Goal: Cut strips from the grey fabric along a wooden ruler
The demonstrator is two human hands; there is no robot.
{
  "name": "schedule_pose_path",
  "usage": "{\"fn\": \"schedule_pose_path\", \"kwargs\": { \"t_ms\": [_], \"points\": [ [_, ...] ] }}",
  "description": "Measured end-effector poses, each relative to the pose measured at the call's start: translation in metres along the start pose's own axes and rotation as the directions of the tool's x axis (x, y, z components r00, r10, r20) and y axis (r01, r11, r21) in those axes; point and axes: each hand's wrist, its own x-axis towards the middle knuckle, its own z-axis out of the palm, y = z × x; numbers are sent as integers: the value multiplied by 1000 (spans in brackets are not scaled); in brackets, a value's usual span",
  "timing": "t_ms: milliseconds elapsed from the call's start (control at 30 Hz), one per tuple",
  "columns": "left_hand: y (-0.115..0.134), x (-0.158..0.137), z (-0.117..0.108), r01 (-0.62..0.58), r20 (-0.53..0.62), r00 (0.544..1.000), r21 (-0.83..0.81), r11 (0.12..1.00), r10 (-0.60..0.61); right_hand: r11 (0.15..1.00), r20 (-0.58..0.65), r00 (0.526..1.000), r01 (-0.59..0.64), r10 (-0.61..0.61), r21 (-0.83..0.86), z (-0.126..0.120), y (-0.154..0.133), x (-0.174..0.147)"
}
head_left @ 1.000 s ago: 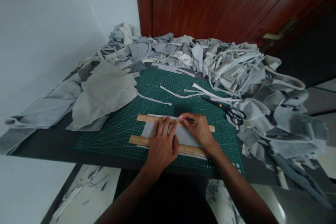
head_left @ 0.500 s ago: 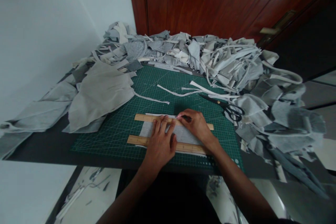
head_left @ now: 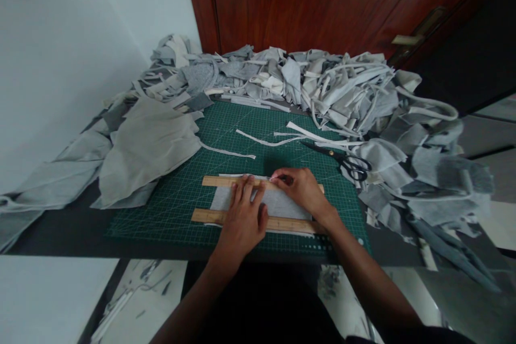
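A piece of light grey fabric (head_left: 288, 204) lies on the green cutting mat (head_left: 169, 201) under two wooden rulers. The upper ruler (head_left: 213, 180) runs close to the fabric's far edge, and the lower ruler (head_left: 209, 216) lies along its near edge. My left hand (head_left: 244, 215) rests flat with fingers spread, its fingertips on the upper ruler and its palm over the lower one. At the far edge of the upper ruler, my right hand (head_left: 298, 188) is closed in a pinch. What it holds is mostly hidden by the fingers and too small to name.
Black-handled scissors (head_left: 349, 164) lie to the right on the mat, beside thin fabric strips (head_left: 318, 137). A heap of grey scraps (head_left: 278, 78) lines the back and right of the table. Larger fabric pieces (head_left: 149, 145) lie at left. Behind stands a wooden door (head_left: 302, 5).
The view has shifted slightly, so most things sit a little further left. Both hands keep almost the same place on the rulers and fabric.
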Motion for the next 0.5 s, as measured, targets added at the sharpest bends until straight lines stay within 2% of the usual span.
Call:
{"fn": "schedule_pose_path", "kwargs": {
  "t_ms": [300, 500],
  "points": [
    [-2, 2, 0, -22, -4, 1000, 6, 1000, 22, 997, -32, 999, 26, -28, -79, 11, -2, 5],
    [-1, 2, 0, -27, -6, 1000, 7, 1000, 27, 998, -10, 999, 36, -37, -52, 11, -1, 7]
  ]
}}
